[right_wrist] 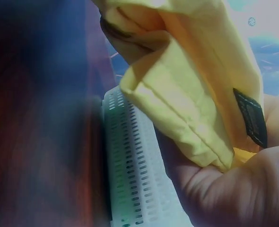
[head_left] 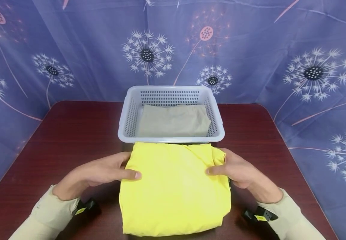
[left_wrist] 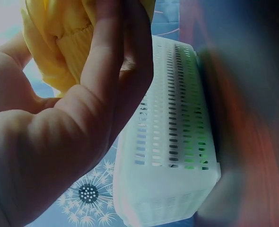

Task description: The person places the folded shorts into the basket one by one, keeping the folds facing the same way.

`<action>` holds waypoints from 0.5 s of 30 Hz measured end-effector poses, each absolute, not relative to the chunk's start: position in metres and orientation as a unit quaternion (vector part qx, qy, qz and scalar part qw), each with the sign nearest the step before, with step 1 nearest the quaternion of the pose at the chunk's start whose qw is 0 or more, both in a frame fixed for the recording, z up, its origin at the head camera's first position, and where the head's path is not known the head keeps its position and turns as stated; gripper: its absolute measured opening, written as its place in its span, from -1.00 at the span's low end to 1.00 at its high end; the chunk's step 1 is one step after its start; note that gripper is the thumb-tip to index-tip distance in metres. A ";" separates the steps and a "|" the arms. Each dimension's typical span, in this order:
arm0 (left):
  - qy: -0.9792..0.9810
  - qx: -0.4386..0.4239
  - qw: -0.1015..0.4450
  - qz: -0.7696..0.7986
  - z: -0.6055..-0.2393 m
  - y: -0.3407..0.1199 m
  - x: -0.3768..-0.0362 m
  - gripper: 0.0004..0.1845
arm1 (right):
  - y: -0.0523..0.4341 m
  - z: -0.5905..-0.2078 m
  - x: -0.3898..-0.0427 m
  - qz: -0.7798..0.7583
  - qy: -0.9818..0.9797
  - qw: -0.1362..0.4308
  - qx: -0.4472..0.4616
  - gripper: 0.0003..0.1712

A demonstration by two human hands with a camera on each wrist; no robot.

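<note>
A folded yellow garment [head_left: 174,188] lies on the dark red table [head_left: 71,140] just in front of a white perforated basket [head_left: 125,133]. My left hand [head_left: 107,171] grips its left edge, thumb on top and fingers underneath. On the other side my right hand [head_left: 235,170] grips the right edge the same way. In the left wrist view the fingers [left_wrist: 111,71] curl round bunched yellow garment [left_wrist: 59,52], with the basket [left_wrist: 172,142] close behind. The right wrist view shows the yellow garment [right_wrist: 191,94] folds with a dark tag [right_wrist: 250,118] over the palm.
A folded beige cloth [head_left: 174,121] lies inside the basket. A blue dandelion-print curtain [head_left: 250,50] hangs behind and around the table. The table's edges run close on the left and right.
</note>
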State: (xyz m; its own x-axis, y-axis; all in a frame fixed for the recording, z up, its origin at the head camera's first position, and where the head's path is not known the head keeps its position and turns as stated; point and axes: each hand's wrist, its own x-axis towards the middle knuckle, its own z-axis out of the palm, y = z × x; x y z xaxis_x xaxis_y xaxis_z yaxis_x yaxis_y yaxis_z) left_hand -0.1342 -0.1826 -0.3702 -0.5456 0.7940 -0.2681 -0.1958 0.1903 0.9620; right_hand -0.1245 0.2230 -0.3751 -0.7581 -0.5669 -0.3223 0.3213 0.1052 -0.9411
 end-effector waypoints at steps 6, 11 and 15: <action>0.635 0.244 0.421 0.599 -0.365 -0.182 -0.138 -0.51 | 0.225 -0.370 -0.127 -0.662 0.664 0.336 -0.093 -0.61; 0.629 0.248 0.420 0.605 -0.362 -0.180 -0.140 -0.50 | 0.227 -0.366 -0.130 -0.669 0.657 0.331 -0.104 -0.61; 0.618 0.260 0.413 0.616 -0.359 -0.179 -0.142 -0.48 | 0.229 -0.363 -0.132 -0.671 0.660 0.322 -0.102 -0.58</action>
